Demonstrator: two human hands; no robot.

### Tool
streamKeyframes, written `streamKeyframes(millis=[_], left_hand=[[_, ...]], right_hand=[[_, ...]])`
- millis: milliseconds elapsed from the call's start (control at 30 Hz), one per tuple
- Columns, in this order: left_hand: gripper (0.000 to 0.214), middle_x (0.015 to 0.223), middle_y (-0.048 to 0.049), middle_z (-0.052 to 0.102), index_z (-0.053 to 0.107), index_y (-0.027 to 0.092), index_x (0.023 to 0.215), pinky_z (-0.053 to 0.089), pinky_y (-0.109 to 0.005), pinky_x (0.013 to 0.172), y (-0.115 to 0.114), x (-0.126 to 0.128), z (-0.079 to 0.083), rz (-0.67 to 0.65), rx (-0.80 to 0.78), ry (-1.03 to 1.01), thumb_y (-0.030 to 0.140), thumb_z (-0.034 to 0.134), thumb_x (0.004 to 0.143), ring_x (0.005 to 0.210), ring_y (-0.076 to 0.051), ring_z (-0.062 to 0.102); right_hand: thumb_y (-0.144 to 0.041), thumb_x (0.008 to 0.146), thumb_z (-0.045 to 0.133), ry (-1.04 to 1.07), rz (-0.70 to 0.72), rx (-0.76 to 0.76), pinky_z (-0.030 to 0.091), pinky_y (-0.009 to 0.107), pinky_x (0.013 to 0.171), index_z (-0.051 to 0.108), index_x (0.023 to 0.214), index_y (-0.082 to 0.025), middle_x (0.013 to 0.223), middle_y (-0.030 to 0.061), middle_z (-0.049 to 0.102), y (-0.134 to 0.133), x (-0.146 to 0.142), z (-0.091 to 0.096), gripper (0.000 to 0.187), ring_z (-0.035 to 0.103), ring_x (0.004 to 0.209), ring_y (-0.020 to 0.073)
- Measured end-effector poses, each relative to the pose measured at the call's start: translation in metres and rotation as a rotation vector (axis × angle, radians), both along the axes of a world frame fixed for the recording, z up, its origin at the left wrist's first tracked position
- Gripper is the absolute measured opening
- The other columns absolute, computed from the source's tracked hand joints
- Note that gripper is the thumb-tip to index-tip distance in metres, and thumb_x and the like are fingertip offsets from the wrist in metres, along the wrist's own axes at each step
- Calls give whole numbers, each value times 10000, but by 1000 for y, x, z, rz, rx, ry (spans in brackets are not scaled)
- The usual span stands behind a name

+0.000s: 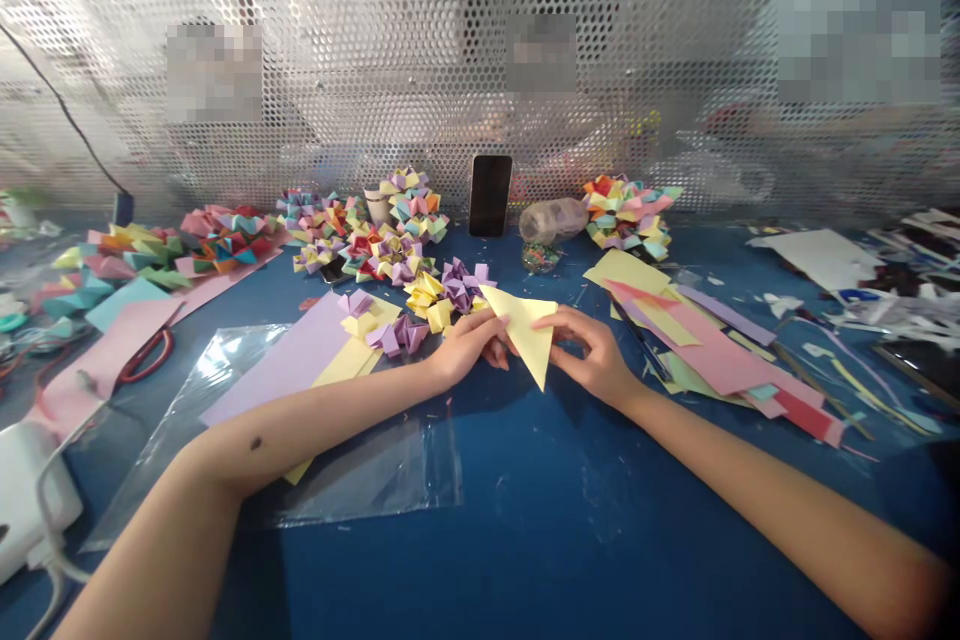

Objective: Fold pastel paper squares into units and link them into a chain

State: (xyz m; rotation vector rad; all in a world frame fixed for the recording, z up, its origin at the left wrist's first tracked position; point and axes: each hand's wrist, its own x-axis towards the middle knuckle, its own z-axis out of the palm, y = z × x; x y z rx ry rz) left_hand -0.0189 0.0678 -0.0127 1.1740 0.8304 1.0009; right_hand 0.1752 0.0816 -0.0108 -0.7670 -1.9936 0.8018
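A pale yellow sheet of paper (529,330), folded into a triangle with one corner pointing down, is held above the blue table between my two hands. My left hand (474,340) pinches its left side, fingers curled underneath. On its right edge, my right hand (589,350) grips with the thumb and fingers. Just beyond my left hand lie folded purple paper pieces (401,334) and yellow paper pieces (426,298). Under my left forearm are a lilac sheet (277,360) and a clear plastic bag (390,475).
A phone (491,196) leans upright against the perforated metal panel (420,50). Clusters of colourful folded paper (628,215) line the back. Paper sheets and strips (720,345) lie at the right. At the left are red-handled scissors (146,357) and a white power adapter (34,490) with cables.
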Motion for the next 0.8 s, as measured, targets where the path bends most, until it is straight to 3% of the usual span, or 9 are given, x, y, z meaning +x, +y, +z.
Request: streamKeyframes(millis=[167, 333, 600, 800], left_hand=[[278, 622, -25, 632, 532, 123, 734, 424, -172, 473, 1, 1, -1, -22, -9, 26, 394, 571, 781, 472, -75, 563], [271, 577, -20, 619, 542, 122, 680, 413, -176, 469, 1, 1, -1, -46, -3, 45, 373, 584, 773, 460, -75, 556], [314, 551, -24, 608, 528, 125, 598, 410, -190, 465, 0, 1, 2, -51, 4, 54, 387, 595, 758, 444, -80, 554], [258, 537, 17, 560, 554, 129, 744, 411, -176, 470, -1, 1, 1, -20, -4, 23, 384, 595, 752, 466, -76, 552]], right_hand=[[-233, 765, 624, 29, 11, -115, 512, 317, 694, 563, 1083, -260, 965, 49, 617, 1, 1, -1, 325, 618, 808, 192], [-197, 750, 602, -53, 76, -63, 495, 289, 645, 626, 927, -236, 911, 47, 596, 2, 2, 0, 183, 595, 774, 177], [-178, 738, 599, -94, 112, 30, 483, 285, 642, 674, 912, -248, 894, 43, 648, 2, 1, 4, 202, 598, 759, 174], [-228, 768, 616, -101, 138, 23, 498, 322, 717, 707, 907, -263, 987, 47, 672, 2, 1, 4, 170, 620, 848, 195]])
